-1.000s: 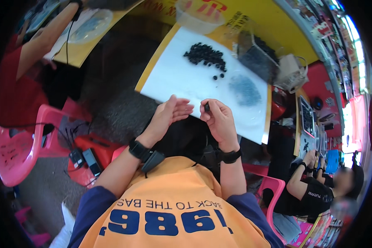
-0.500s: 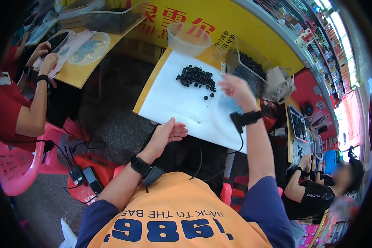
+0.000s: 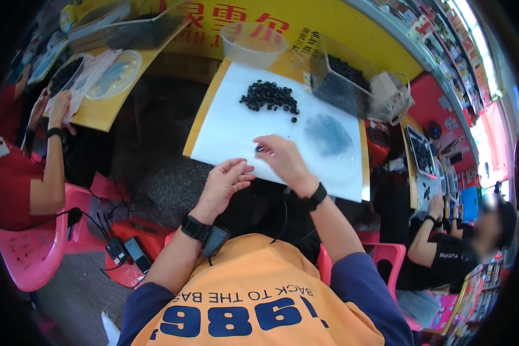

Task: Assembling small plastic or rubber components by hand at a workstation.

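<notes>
The right hand [image 3: 279, 161] is clamped on a small black piece [image 3: 259, 149], pinched between thumb and fingertips over the front of the desk [image 3: 199, 128], left of the middle of its near edge. The left hand [image 3: 220, 185] is just beside it at that edge, nearer the left corner, fingers bent and thumb close to them; from this height I cannot tell whether its tips are together or apart, or hold anything.

On the white sheet [image 3: 225, 127], a pile of black pieces [image 3: 266, 95] lies toward the far edge, one loose piece [image 3: 294, 120] near it. A blue-grey rounded patch [image 3: 327, 135] lies toward the right edge. A clear bin [image 3: 334, 86] with black pieces stands at the far right corner, a translucent tub [image 3: 254, 49] at the far left.
</notes>
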{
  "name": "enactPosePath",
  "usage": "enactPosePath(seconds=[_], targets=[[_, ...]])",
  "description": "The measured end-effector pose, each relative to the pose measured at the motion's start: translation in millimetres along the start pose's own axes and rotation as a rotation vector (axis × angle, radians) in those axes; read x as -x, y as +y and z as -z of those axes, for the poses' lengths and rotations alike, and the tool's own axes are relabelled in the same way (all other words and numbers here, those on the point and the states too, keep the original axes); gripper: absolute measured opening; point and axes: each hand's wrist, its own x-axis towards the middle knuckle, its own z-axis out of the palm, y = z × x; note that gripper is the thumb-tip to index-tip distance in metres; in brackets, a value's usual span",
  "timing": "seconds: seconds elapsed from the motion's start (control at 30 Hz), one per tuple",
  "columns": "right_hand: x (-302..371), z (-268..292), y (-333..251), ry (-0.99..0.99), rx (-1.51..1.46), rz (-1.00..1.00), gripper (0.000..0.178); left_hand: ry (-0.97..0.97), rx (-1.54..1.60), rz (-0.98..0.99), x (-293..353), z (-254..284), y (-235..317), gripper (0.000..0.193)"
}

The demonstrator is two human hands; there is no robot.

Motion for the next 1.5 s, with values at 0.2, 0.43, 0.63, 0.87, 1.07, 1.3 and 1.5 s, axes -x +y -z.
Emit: enactPosePath(seconds=[0.2, 0.43, 0.63, 0.87, 1.07, 1.3, 1.5], targets=[[45.5, -22.2, -33.3, 0.074, 0.145, 0.161, 0.032, -0.061, -0.082, -0.031, -0.8, 4.8, -8.5, 0.021], [64.2, 54.9, 26.9, 0.172, 0.089, -0.064, 0.019, -0.037, -0.105, 0.011, -2.4, 11.8, 0.9, 0.02], [82.3, 118.5, 104.1, 0.422, 0.425, -0.187, 0.012, -0.108, -0.019, 0.035, -7.4, 13.9, -4.8, 0.023], [54.0, 102.0, 123.6, 0.322, 0.633, -0.182, 0.01, -0.116, -0.028, 0.055, -9.4, 17.7, -6.4, 0.025], [55.1, 99.9, 123.0, 0.359, 0.506, -0.128, 0.011, -0.142, -0.02, 0.036, -7.9, 15.1, -2.8, 0.025], [65.4, 83.2, 57.2, 0.447, -0.375, -0.368, 0.017, -0.223, -0.012, 0.033, -2.7, 9.3, -4.2, 0.027], [72.3, 31.7, -14.4, 0.304, -0.668, -0.312, 0.014, -0.309, 0.042, -0.018, 1.0, 7.0, -3.9, 0.029]])
